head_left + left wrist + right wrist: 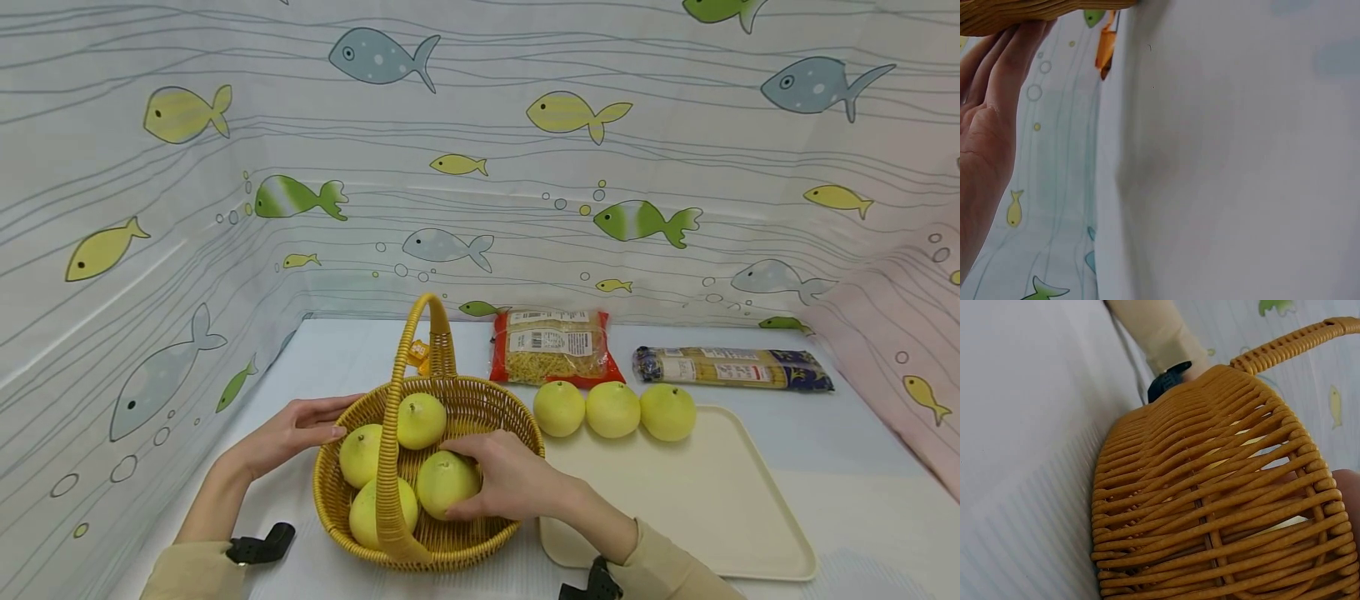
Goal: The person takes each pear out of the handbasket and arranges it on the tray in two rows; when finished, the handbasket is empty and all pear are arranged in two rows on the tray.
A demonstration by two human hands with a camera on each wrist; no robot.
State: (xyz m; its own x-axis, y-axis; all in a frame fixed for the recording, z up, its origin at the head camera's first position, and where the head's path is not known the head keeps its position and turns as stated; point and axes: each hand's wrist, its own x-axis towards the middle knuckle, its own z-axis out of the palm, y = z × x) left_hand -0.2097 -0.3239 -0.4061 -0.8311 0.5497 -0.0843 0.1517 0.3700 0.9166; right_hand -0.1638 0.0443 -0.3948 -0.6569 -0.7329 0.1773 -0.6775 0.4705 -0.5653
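A yellow wicker basket [525,417] with a tall hooped handle [389,467] stands on the table. Inside it are several round, pale yellow pears [422,421]. My right hand [517,479] reaches over the right rim and grips one pear [444,483] between thumb and fingers. In the right wrist view, the woven basket wall [1210,506] hides most of that hand. On the far left side, my left hand [300,429] has its fingers extended against the basket's outer wall. The left wrist view shows these straight fingers [1013,62] meeting the wicker.
Right of the basket lies a cream tray [690,508], with three more pears [613,409] along its back left edge. Behind them are a red-edged pasta bag [551,346] and a long spaghetti pack [731,368]. A small orange packet [418,353] sits behind the basket.
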